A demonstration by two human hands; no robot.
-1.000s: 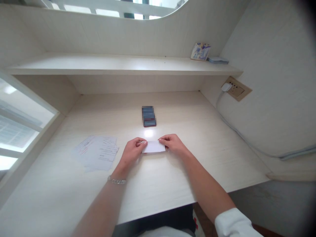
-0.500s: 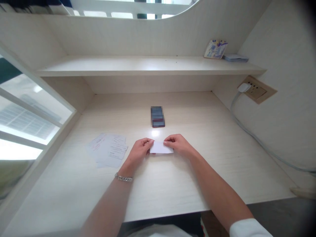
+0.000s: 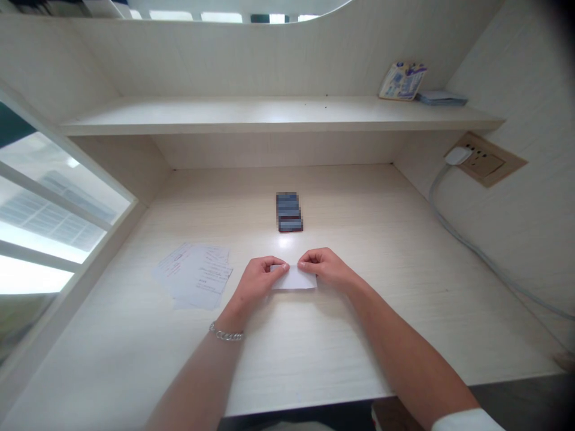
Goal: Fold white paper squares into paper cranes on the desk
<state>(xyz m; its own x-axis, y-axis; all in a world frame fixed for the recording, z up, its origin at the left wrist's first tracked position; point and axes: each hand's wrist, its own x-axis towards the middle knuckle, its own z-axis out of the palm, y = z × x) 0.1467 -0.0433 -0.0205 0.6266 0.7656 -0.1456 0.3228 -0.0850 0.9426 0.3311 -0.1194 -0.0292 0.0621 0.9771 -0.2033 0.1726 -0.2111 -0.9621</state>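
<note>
A small white sheet of paper [image 3: 294, 279], seemingly folded, lies between my hands near the middle of the desk. My left hand [image 3: 263, 278] pinches its upper left edge, thumb on top. At the upper right edge, my right hand [image 3: 324, 264] grips the same paper between thumb and bent fingers. Both thumbs rest close together along the far edge. Left of my hands, several loose sheets with handwriting [image 3: 197, 276] overlap on the desk. Beyond the paper lies a dark rectangular item [image 3: 289, 212], blurred into blocks, perhaps a phone.
A shelf [image 3: 269, 114] spans the back, holding a colourful packet [image 3: 403, 81] and a flat stack [image 3: 441, 97] at its right. On the right wall a white plug [image 3: 458, 155] sits in a socket panel [image 3: 492, 160], its cable [image 3: 476, 250] trailing down the wall.
My left thumb has slid rightward along the paper's far edge, closer to the right thumb. The paper and both hands sit slightly lower in view, and the camera has shifted a little.
</note>
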